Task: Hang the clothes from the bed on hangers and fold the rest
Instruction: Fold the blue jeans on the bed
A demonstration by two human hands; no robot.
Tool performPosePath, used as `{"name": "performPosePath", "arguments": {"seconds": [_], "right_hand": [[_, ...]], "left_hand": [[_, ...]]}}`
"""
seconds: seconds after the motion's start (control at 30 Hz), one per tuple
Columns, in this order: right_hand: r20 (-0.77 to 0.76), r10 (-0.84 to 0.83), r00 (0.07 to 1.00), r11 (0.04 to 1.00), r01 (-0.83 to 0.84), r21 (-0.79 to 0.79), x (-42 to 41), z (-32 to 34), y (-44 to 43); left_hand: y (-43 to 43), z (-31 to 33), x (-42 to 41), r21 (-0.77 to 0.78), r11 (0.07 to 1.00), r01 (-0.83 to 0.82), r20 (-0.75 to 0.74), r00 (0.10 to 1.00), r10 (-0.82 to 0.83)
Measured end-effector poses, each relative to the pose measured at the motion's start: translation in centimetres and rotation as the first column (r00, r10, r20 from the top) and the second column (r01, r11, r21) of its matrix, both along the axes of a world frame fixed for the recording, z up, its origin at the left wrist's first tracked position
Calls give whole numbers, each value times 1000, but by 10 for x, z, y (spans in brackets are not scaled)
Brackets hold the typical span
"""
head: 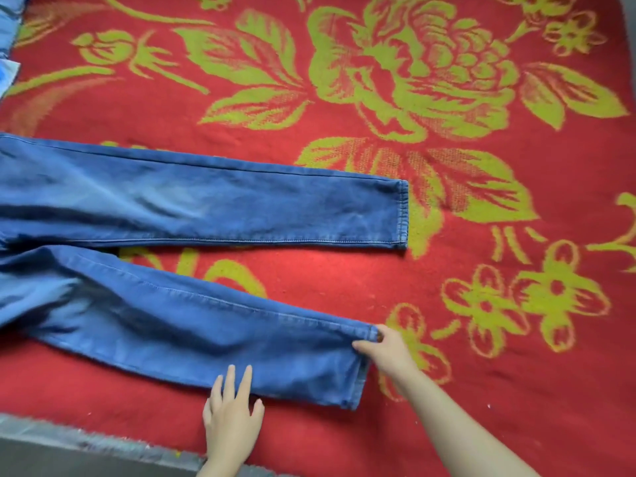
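A pair of blue jeans [179,201] lies flat on the bed, its two legs stretched toward the right and slightly spread. The waist end runs out of view at the left. My left hand [232,413] lies flat with straight fingers on the lower edge of the near leg. My right hand [385,349] pinches the hem of that near leg at its upper corner, thumb on top of the cloth.
The bed is covered by a red blanket [344,280] with large yellow-green flowers. Its near edge and a grey strip [69,442] run along the bottom left. A bit of light blue cloth [8,25] shows at the top left corner.
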State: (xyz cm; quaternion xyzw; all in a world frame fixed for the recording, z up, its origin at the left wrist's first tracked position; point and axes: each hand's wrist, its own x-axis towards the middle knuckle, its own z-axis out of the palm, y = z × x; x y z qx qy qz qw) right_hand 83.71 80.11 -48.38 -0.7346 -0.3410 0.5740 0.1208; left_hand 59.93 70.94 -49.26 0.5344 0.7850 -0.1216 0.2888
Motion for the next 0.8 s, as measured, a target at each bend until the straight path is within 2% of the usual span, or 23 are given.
{"name": "performPosePath", "arguments": {"seconds": [0.1, 0.17, 0.23, 0.3, 0.4, 0.47, 0.53, 0.6, 0.63, 0.67, 0.7, 0.73, 0.77, 0.8], "right_hand": [[-55, -56, 997, 998, 53, -44, 34, 12, 10], [-21, -93, 995, 994, 91, -54, 60, 15, 13], [115, -160, 980, 987, 157, 40, 81, 14, 17], [295, -175, 939, 981, 140, 137, 89, 7, 17], [571, -32, 820, 994, -31, 100, 72, 2, 5], [746, 139, 651, 942, -321, 104, 47, 4, -9], [803, 226, 551, 758, -617, 210, 21, 0, -28], [822, 372, 431, 575, -802, 161, 0, -6, -53], [802, 473, 365, 533, -843, 70, -6, -11, -62], [772, 548, 322, 518, -855, -11, -9, -15, -68], [761, 576, 298, 508, -860, -48, -6, -17, -72], [780, 576, 245, 474, -878, -73, -3, -17, -73], [807, 562, 181, 420, -903, -90, 3, -16, -71], [843, 522, 131, 362, -929, -80, 10, -15, -68]], "left_hand": [[5, 10, 3, 41, 959, 280, 9, 960, -280], [7, 14, 9, 18, 930, 367, 32, 929, -368], [9, 20, 15, -73, 889, 452, 144, 887, -439], [4, 8, 20, -71, 879, 472, 215, 867, -449], [4, -4, 25, -87, 932, 353, 219, 919, -328], [7, -5, 22, -36, 971, 235, 212, 951, -223], [6, -7, 15, 62, 990, 129, 129, 982, -136], [4, -9, 8, 208, 968, -142, 84, 988, 127], [5, -10, 2, 264, 898, -353, 110, 936, 335], [7, -10, -5, 261, 762, -593, 184, 805, 564], [12, -9, -14, 192, 562, -805, 283, 594, 753], [16, -10, -23, 101, 353, -930, 366, 364, 857], [18, -12, -32, 24, 188, -982, 413, 181, 892], [20, -16, -42, -13, 71, -997, 453, 58, 890]]}}
